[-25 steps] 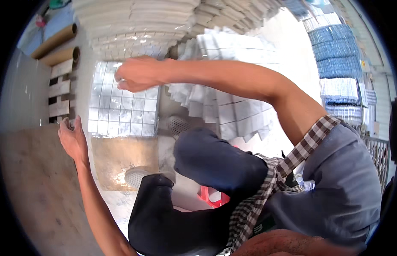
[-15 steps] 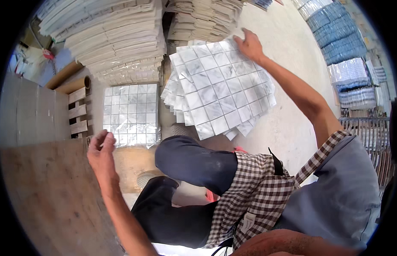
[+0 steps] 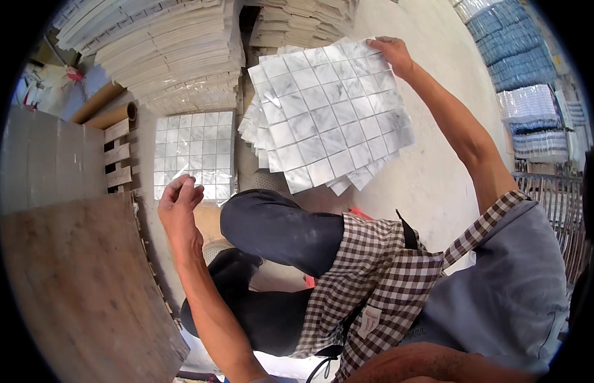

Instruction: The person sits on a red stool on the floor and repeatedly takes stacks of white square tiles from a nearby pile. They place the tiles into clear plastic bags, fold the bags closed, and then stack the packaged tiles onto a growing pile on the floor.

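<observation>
My right hand (image 3: 394, 56) grips the far right corner of the top marble mosaic tile sheet (image 3: 329, 115), white and grey squares, on a fanned, uneven stack of similar sheets. My left hand (image 3: 181, 203) is in front of a neater stack of mosaic sheets (image 3: 193, 143), whose near part has a shiny clear film (image 3: 211, 191) over it. Its fingers are curled in with thumb and fingertips close together, at the near edge of that stack. Whether they pinch any of the film is too small to tell.
Tall piles of pale sheets (image 3: 175, 57) stand behind both stacks. Cardboard tubes (image 3: 108, 117) and a wooden pallet (image 3: 118, 155) are at left, beside a brown board (image 3: 86, 281). Blue and white wrapped stacks (image 3: 517, 54) line the right. My knees (image 3: 278, 226) are close in front.
My left hand has moved right, its fingers curling in. My right hand has shifted slightly right, now with the top sheet's corner between its fingers. The view has shifted a little.
</observation>
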A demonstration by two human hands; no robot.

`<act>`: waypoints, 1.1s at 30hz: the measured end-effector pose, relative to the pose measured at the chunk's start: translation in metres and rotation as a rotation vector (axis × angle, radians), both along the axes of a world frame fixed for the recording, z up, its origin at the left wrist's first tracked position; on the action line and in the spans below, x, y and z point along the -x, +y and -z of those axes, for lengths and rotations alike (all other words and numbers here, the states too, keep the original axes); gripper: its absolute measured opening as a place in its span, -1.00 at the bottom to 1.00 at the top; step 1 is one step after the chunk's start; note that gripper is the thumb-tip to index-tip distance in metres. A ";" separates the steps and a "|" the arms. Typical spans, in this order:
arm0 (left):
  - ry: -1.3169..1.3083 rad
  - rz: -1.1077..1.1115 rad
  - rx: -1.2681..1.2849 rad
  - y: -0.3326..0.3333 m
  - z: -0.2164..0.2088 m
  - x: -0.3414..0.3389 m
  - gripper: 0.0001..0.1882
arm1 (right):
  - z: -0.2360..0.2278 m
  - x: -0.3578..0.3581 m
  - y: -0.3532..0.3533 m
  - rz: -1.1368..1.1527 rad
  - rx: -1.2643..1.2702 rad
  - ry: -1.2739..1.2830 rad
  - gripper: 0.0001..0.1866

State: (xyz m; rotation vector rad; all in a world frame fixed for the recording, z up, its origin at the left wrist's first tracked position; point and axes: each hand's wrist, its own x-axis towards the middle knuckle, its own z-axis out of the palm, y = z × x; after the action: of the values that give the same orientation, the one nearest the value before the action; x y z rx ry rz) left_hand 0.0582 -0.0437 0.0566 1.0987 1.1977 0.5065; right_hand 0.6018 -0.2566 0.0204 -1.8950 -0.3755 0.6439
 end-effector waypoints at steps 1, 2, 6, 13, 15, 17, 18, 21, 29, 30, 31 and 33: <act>-0.009 0.025 -0.022 -0.002 -0.003 -0.004 -0.63 | -0.009 -0.004 0.001 -0.003 0.040 0.006 -0.70; 0.043 0.047 -0.047 -0.008 -0.011 -0.010 -0.67 | -0.016 -0.008 0.003 -0.008 0.081 0.015 -0.68; 0.014 0.139 -0.105 -0.019 -0.011 -0.012 -0.72 | -0.049 0.011 0.028 -0.198 0.203 0.242 -0.54; 0.052 0.234 -0.394 -0.047 0.014 -0.040 -0.78 | -0.079 0.035 0.031 -0.192 0.333 -0.070 -0.63; 0.056 0.226 -0.502 -0.055 0.012 -0.040 -0.79 | -0.110 0.057 0.027 -0.260 0.296 -0.118 -0.67; 0.019 0.280 -0.454 -0.061 0.020 -0.047 -0.69 | -0.147 0.083 0.021 -0.388 0.207 -0.187 -0.68; 0.026 0.320 -0.432 -0.064 0.025 -0.049 -0.64 | -0.166 0.099 0.018 -0.391 0.164 -0.190 -0.69; -0.034 0.397 -0.302 -0.060 0.026 -0.052 -0.42 | -0.224 0.149 0.004 -0.417 0.075 -0.300 -0.63; -0.417 0.445 -0.190 -0.065 0.017 -0.060 -0.06 | -0.337 0.248 0.021 -0.738 -0.408 -0.330 -0.56; -0.448 0.378 -0.214 -0.068 0.032 -0.063 -0.10 | -0.329 0.248 0.016 -0.755 -0.459 -0.326 -0.54; -0.482 0.305 -0.200 -0.064 0.031 -0.063 -0.14 | -0.333 0.251 0.028 -0.775 -0.475 -0.304 -0.53; -0.365 0.389 -0.125 -0.043 0.023 -0.054 -0.31 | -0.330 0.265 0.056 -0.820 -0.583 -0.257 -0.46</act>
State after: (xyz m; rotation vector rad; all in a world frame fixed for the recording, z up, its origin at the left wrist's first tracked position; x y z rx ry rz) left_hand 0.1119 -0.0870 0.0332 1.2474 0.6215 0.4585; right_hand 0.3364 -0.2002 0.3503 -1.2136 -1.3864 0.7063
